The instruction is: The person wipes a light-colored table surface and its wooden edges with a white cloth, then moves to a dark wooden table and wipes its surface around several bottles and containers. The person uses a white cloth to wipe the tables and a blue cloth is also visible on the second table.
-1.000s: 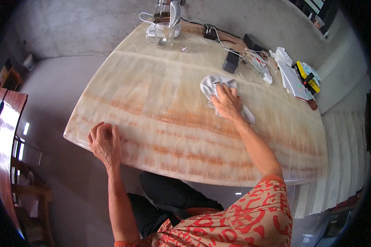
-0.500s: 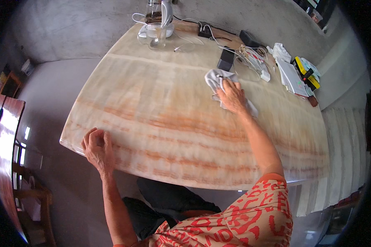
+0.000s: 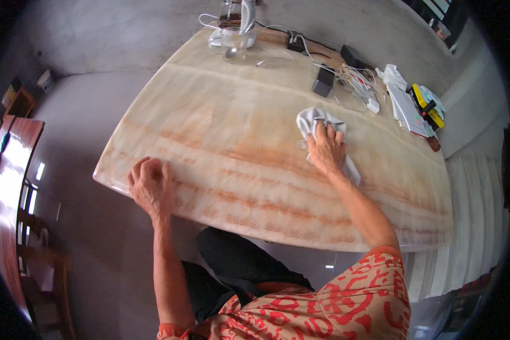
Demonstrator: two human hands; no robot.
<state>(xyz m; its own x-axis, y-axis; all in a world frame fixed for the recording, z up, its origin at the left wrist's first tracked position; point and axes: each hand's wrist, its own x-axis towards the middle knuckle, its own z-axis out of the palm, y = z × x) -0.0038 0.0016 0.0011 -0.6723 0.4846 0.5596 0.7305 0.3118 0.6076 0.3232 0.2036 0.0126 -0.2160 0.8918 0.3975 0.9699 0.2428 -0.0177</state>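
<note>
My right hand (image 3: 326, 148) presses a crumpled grey-white cloth (image 3: 310, 120) against the tabletop right of centre, its fingers bunched in the fabric. One end of the cloth trails out beside my wrist. At the near left edge of the stone-patterned table (image 3: 232, 153), my left hand (image 3: 151, 184) rests with its fingers curled under and no object showing in it. The tabletop is glossy cream with orange-brown bands. Just beyond the cloth stands a dark box-shaped device (image 3: 323, 81).
A glass cup (image 3: 233, 46) with a spoon stands at the back by a glass kettle (image 3: 230, 14). Tangled white cables (image 3: 357, 82), a black power adapter (image 3: 352, 56) and papers (image 3: 407, 110) lie at the back right. A reddish wooden table (image 3: 17, 153) is at far left.
My right hand has drawn the cloth nearer to me across the tabletop. The view has shifted a little; my left hand stays at the table edge.
</note>
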